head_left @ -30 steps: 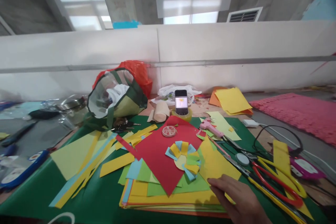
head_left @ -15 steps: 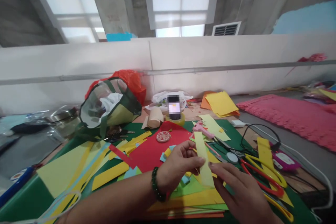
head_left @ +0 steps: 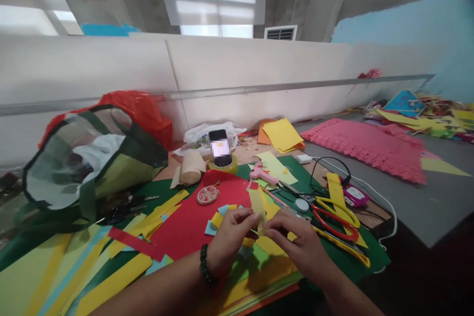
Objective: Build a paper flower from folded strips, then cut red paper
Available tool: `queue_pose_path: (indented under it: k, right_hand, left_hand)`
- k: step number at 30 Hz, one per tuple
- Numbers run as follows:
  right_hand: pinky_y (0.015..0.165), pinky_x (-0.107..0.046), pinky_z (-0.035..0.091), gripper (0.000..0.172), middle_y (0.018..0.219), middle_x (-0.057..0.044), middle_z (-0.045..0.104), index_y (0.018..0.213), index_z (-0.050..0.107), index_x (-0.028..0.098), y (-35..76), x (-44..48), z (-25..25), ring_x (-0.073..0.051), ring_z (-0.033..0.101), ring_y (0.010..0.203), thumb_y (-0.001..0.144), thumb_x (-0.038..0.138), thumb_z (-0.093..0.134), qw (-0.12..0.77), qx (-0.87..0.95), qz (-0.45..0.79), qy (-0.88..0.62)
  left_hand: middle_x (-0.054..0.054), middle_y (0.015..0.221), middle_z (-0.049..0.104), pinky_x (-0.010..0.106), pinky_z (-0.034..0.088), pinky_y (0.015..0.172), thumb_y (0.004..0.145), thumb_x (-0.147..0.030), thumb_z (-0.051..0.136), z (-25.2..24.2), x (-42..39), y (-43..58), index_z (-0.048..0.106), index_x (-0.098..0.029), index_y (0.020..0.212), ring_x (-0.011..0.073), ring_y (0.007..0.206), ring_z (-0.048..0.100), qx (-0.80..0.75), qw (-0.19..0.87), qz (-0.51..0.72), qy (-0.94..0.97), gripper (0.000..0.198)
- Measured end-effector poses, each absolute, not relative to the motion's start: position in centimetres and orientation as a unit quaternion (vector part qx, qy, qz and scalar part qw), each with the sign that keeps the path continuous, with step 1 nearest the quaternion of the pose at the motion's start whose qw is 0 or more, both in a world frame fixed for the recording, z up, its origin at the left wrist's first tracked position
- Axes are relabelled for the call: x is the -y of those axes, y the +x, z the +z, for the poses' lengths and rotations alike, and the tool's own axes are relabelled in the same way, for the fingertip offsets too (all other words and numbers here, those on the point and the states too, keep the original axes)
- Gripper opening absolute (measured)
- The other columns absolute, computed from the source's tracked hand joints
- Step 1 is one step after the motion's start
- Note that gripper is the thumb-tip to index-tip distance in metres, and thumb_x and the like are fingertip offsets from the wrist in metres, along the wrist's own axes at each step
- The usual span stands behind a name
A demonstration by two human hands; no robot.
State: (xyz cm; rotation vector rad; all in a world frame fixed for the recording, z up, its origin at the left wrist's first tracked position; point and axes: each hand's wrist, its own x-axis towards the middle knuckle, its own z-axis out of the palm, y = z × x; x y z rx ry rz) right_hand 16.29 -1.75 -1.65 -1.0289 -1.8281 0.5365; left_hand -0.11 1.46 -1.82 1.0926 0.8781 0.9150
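Note:
A pale yellow paper strip [head_left: 256,199] stands up between my two hands. My left hand [head_left: 233,232], with a dark green bead bracelet at its wrist, pinches the strip between thumb and fingers. My right hand [head_left: 292,237] grips the strip's lower part from the other side. Beneath them lies a stack of coloured paper sheets [head_left: 270,269]. Small blue and yellow paper pieces [head_left: 217,219] rest beside my left hand on a red sheet [head_left: 174,229]. A pink glue gun [head_left: 262,176] lies just beyond the strip.
Scissors with red and yellow handles [head_left: 335,219] lie to the right, near a magenta device [head_left: 355,196] with cables. A phone [head_left: 219,150] stands on a tape roll [head_left: 223,165]. At left are a green bag [head_left: 142,158] and yellow strips [head_left: 114,284]. A pink cloth [head_left: 365,145] lies at right.
The view has swung to the right. My right hand has shifted its hold on the strip, and both hands are now closer together around its lower part, which looks bent.

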Motion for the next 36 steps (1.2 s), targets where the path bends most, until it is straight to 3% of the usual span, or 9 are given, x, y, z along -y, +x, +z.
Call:
queue_pose_path:
  k: [5, 11, 16, 25, 29, 34, 36]
  right_hand:
    - [0.050, -0.022, 0.041, 0.027, 0.061, 0.001, 0.059, 0.065, 0.062, 0.019, 16.2, 1.0, -1.9, -0.012, 0.052, 0.055, 0.083, 0.039, 0.062, 0.464, 0.662, 0.299, -0.507]
    - [0.048, -0.022, 0.039, 0.029, 0.057, 0.002, 0.056, 0.061, 0.058, 0.019, 16.2, 0.8, -1.9, -0.011, 0.047, 0.053, 0.081, 0.040, 0.062, 0.471, 0.653, 0.272, -0.528]
    - [0.053, -0.023, 0.044, 0.023, 0.065, 0.000, 0.061, 0.064, 0.059, 0.019, 16.0, 0.6, -1.7, -0.013, 0.055, 0.058, 0.079, 0.036, 0.063, 0.498, 0.638, 0.277, -0.518]
    - [0.054, -0.024, 0.049, 0.017, 0.063, 0.001, 0.061, 0.068, 0.059, 0.019, 15.8, 0.8, -1.7, -0.013, 0.056, 0.056, 0.074, 0.032, 0.067, 0.550, 0.584, 0.317, -0.506]
    - [0.054, -0.024, 0.050, 0.018, 0.067, 0.001, 0.061, 0.082, 0.060, 0.019, 15.5, 0.9, -1.8, -0.013, 0.059, 0.056, 0.073, 0.032, 0.067, 0.570, 0.562, 0.329, -0.501]
    - [0.053, -0.024, 0.050, 0.025, 0.063, 0.003, 0.059, 0.096, 0.063, 0.018, 15.3, 1.1, -1.8, -0.013, 0.058, 0.054, 0.076, 0.031, 0.066, 0.569, 0.569, 0.327, -0.496]
    - [0.053, -0.024, 0.050, 0.025, 0.062, 0.003, 0.059, 0.097, 0.065, 0.018, 15.3, 1.1, -1.9, -0.012, 0.057, 0.054, 0.077, 0.032, 0.066, 0.564, 0.575, 0.329, -0.493]
  left_hand:
    - [0.003, 0.064, 0.062, 0.020, 0.045, 0.059, 0.065, -0.054, 0.076, -1.5, -1.3, -0.1, 0.067, -0.014, 0.062, 0.0127, 0.064, 0.055, -0.404, 0.672, 0.380, 0.491, 0.042]
    - [0.004, 0.063, 0.063, 0.021, 0.043, 0.060, 0.068, -0.046, 0.069, -1.0, -0.9, -0.1, 0.063, -0.015, 0.057, 0.0146, 0.064, 0.059, -0.409, 0.675, 0.350, 0.505, 0.033]
    - [0.003, 0.061, 0.063, 0.022, 0.041, 0.060, 0.072, -0.042, 0.063, -0.9, -0.7, 0.0, 0.064, -0.016, 0.058, 0.0151, 0.064, 0.060, -0.401, 0.657, 0.334, 0.544, 0.029]
    - [0.004, 0.064, 0.064, 0.024, 0.044, 0.063, 0.073, -0.044, 0.063, -1.2, -0.9, -0.2, 0.064, -0.016, 0.060, 0.0165, 0.067, 0.060, -0.386, 0.644, 0.327, 0.574, 0.032]
    - [0.005, 0.070, 0.063, 0.025, 0.046, 0.064, 0.077, -0.057, 0.059, -1.2, -0.7, -0.3, 0.065, -0.015, 0.068, 0.0183, 0.071, 0.063, -0.381, 0.667, 0.331, 0.548, 0.044]
    - [-0.001, 0.057, 0.051, 0.024, 0.044, 0.059, 0.058, -0.063, 0.077, -1.1, -0.8, 0.2, 0.051, -0.017, 0.058, 0.0155, 0.061, 0.058, -0.393, 0.655, 0.330, 0.554, 0.053]
    - [-0.002, 0.055, 0.050, 0.023, 0.042, 0.056, 0.057, -0.065, 0.077, -1.2, -0.9, 0.4, 0.050, -0.017, 0.057, 0.0153, 0.059, 0.059, -0.399, 0.654, 0.334, 0.549, 0.055]
